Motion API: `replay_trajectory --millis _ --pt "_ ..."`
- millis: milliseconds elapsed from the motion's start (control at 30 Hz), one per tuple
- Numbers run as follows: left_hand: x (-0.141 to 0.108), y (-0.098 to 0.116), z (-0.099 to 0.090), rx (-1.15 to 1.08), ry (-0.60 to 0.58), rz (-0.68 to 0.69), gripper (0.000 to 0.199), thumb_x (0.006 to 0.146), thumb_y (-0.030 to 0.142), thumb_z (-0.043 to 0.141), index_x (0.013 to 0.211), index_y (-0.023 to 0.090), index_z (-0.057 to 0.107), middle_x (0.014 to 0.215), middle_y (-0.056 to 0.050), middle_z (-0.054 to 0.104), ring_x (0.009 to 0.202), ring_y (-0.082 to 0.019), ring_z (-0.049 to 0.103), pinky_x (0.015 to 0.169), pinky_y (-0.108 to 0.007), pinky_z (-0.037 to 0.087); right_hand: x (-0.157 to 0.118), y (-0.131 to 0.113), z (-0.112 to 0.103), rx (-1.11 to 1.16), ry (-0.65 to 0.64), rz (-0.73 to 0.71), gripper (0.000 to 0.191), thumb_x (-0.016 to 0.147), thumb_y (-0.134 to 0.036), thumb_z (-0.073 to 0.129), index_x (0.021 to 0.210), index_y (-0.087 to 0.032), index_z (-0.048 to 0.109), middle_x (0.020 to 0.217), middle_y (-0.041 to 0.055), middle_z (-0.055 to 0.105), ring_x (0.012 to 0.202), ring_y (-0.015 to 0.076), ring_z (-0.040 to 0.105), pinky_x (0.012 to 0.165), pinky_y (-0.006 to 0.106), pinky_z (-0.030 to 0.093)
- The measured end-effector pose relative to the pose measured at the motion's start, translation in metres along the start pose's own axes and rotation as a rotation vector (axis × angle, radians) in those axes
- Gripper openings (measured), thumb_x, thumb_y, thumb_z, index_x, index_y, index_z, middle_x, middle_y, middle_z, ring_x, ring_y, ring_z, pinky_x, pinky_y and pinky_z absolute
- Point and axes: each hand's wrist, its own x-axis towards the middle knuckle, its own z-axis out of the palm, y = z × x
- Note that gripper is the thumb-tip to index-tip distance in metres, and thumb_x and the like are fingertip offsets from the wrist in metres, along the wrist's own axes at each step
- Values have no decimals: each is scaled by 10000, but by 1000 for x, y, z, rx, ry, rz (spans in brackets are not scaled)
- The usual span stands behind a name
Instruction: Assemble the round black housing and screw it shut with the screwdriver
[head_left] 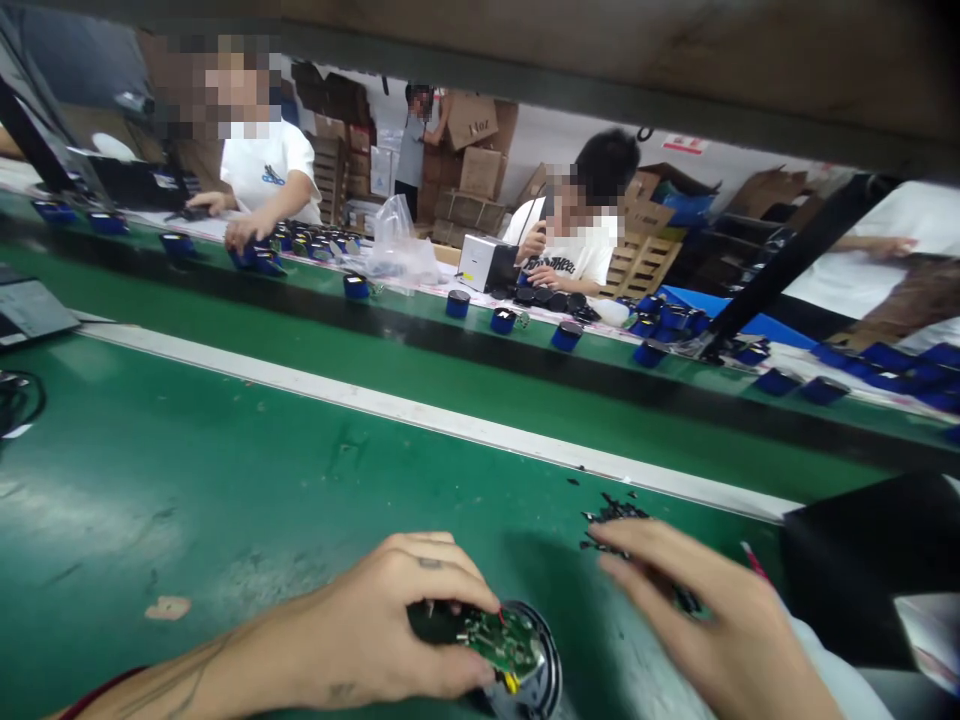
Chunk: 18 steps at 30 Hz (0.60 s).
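- Fingers [450, 578] of the left hand [382, 620] are closed on the circuit board [514, 642] at 6 o'clock; by edge-only pinching, it could be tilted.
- By the right hand [739, 610], its fingers parted near 5 o'clock, small black pieces [615, 512] could be scattered.

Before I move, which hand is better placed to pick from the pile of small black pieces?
Right, I'd judge: the right hand is at the pile of small black pieces, thumb and fingers apart. The left hand is busy pinching the green circuit board above a round black part.
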Motion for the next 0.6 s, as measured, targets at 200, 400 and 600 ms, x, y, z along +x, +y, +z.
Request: replay_trajectory --millis 200,400,600 --pt "4 4 -18 -45 -169 -119 389 710 259 799 1083 259 691 1100 -6 683 1026 -166 610 949 -312 453 0 37 17 -100 -164 122 275 950 -273 436 887 -275 704 914 8 615 678 156 636 584 270 516" --pt "1 9 -30 -46 -117 -222 497 699 347 799 1163 285 631 1245 -16 607 1134 -214 566 1029 -384 402 -4 35 24 -40 -151 142 277 960 -321 408 855 -244 652 912 17 624 733 158 648 636 254 524" --pt "3 11 -33 -19 -198 -105 509 779 66 602 1248 266 594 1276 6 610 1212 -160 514 1062 -309 368 15 -14 9 302 -86 222 146 904 -389 587 859 -256 625 833 -17 656 678 109 641 596 128 519"
